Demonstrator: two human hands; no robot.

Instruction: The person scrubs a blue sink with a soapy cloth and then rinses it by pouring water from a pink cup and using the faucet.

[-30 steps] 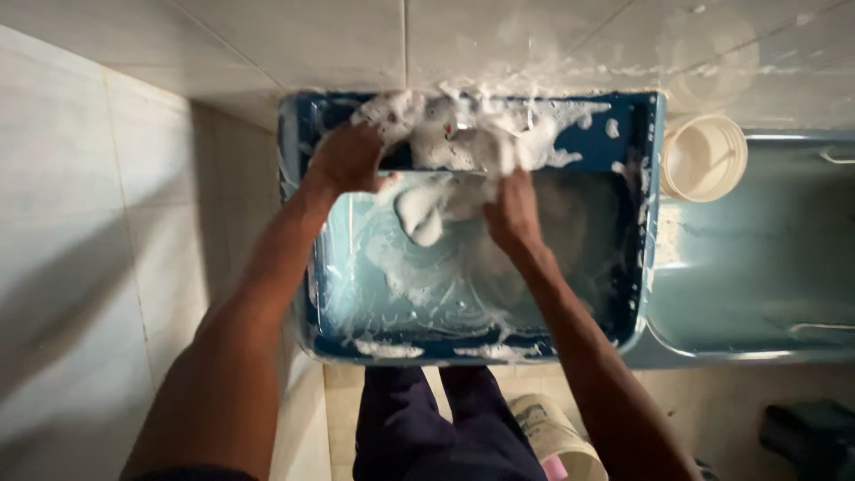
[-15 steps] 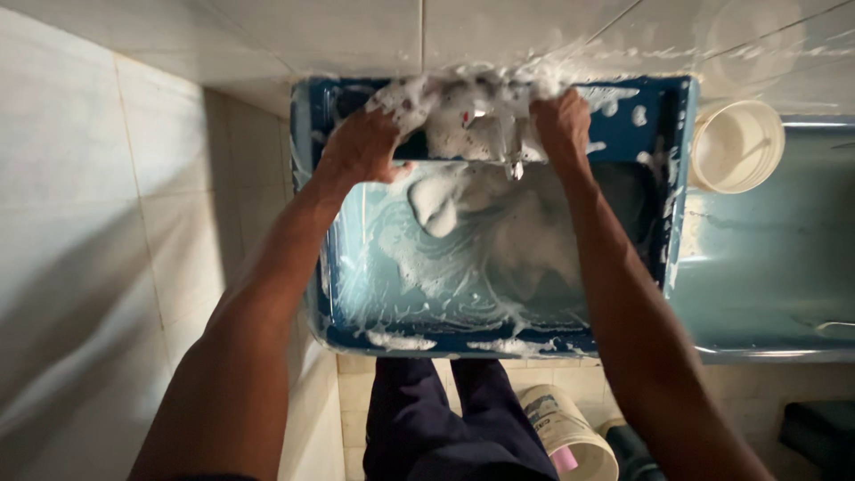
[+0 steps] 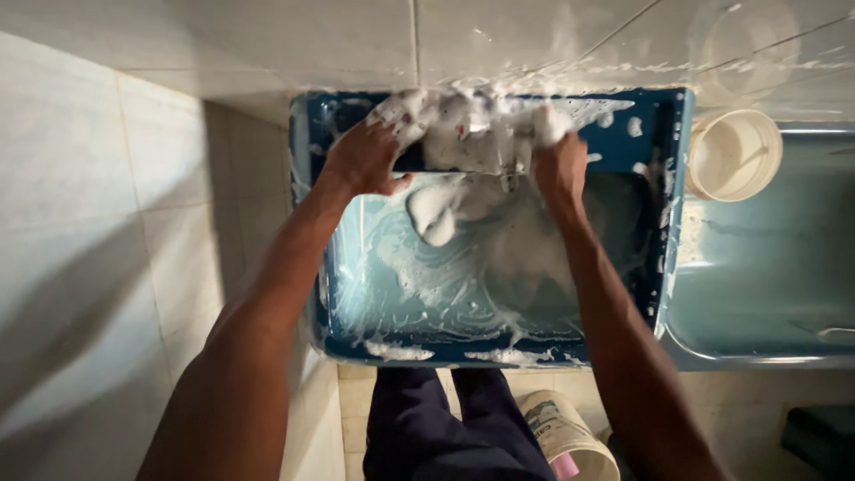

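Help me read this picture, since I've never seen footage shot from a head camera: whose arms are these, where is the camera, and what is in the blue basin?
The camera sits on a person's head and looks straight down, so both bare arms belong to that person. Below them is a blue sink set against a tiled wall, streaked with white foam, thickest along the back edge around the tap. The left hand rests on the sink's back ledge, in the foam. The right hand presses into the foam beside the tap; whether it grips a cloth or sponge is hidden. A white bucket stands to the right, and another bucket is on the floor.
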